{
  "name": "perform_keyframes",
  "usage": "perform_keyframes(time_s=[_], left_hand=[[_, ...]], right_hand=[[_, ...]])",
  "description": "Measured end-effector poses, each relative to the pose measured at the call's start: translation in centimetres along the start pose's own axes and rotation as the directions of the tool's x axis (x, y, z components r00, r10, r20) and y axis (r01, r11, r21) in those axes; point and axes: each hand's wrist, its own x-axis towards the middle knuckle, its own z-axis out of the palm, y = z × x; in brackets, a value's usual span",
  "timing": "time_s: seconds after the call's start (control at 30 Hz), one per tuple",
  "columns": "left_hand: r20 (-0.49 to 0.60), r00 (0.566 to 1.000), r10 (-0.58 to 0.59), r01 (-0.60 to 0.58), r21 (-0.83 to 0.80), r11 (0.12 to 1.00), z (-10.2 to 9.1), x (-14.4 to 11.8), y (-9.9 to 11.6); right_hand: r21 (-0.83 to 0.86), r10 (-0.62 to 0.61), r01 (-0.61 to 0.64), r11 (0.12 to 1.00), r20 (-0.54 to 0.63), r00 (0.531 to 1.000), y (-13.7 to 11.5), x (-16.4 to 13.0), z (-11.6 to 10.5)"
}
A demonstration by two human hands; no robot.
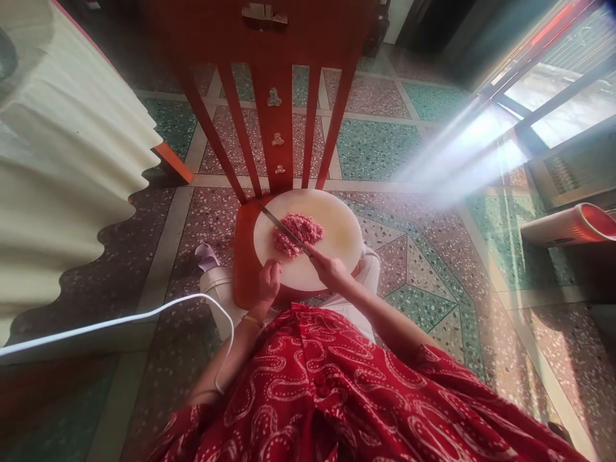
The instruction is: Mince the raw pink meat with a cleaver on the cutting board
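Observation:
A round, pale cutting board (337, 224) lies on the seat of a red-brown chair. On it sits a mound of pink minced meat (308, 228). My right hand (332, 269) is wrapped around the handle of a long knife (276, 223). Its dark blade slants up and left across the mince, its tip near the board's far left edge. My left hand (270, 280) is closed at the board's near left rim, fingers curled. Whatever the left hand may hold is hidden.
The chair's slatted back (274, 128) rises behind the board. A white cable (144, 316) loops past my left forearm. A cream, wavy-edged cloth (62, 167) hangs at the left. A cylindrical container (563, 226) stands at the right, below a bright window.

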Motion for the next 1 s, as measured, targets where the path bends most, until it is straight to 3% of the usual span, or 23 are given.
perform_keyframes(time_s=[0.1, 0.23, 0.3, 0.4, 0.5, 0.6, 0.67, 0.73, 0.87, 0.93, 1.0], left_hand=[[0.003, 1.0, 0.012, -0.012, -0.003, 1.0, 0.1, 0.1, -0.1], [-0.013, 1.0, 0.006, -0.005, 0.037, 0.999, 0.2, 0.1, -0.2], [-0.004, 1.0, 0.001, -0.001, 0.029, 1.0, 0.2, 0.1, -0.2], [0.019, 0.999, 0.028, -0.028, 0.012, 1.0, 0.2, 0.2, -0.1], [0.009, 0.999, 0.047, -0.047, 0.036, 0.998, 0.2, 0.3, 0.0], [0.003, 1.0, 0.031, -0.031, 0.062, 0.998, 0.2, 0.2, 0.0], [0.012, 1.0, 0.024, -0.025, 0.06, 0.998, 0.1, 0.2, 0.0], [0.024, 0.999, 0.032, -0.033, 0.049, 0.998, 0.1, 0.3, 0.1], [0.018, 0.999, 0.05, -0.051, 0.055, 0.997, 0.0, 0.3, 0.3], [0.013, 0.999, 0.035, -0.036, 0.046, 0.998, 0.1, 0.2, 0.3], [0.011, 1.0, 0.018, -0.018, 0.036, 0.999, 0.1, 0.2, 0.2]], right_hand=[[0.072, -0.111, 0.122, 0.99, -0.138, 0.984, -0.6, 0.1, -0.7], [-0.078, 0.039, -0.034, 0.996, 0.057, 0.998, 0.5, 0.1, 0.5], [-0.092, 0.089, -0.08, 0.993, 0.1, 0.991, 0.7, 0.2, 0.5], [0.052, -0.023, 0.027, 0.998, -0.079, 0.997, 0.2, 0.5, -0.7], [0.131, -0.112, 0.143, 0.981, -0.223, 0.968, 0.1, 0.5, -0.6], [0.072, 0.007, -0.003, 0.997, -0.049, 0.999, 0.9, 0.2, 0.7], [0.027, 0.095, -0.096, 0.995, 0.061, 0.994, 1.0, 0.0, 0.9], [0.064, 0.061, -0.063, 0.996, 0.033, 0.998, 0.4, -0.2, 0.3], [0.131, -0.132, 0.151, 0.98, -0.139, 0.981, -0.9, -0.5, -0.6], [0.057, -0.105, 0.108, 0.992, -0.068, 0.992, -0.6, -0.5, 0.2], [-0.046, 0.0, 0.003, 0.999, 0.074, 0.997, 0.1, -0.5, 1.1]])
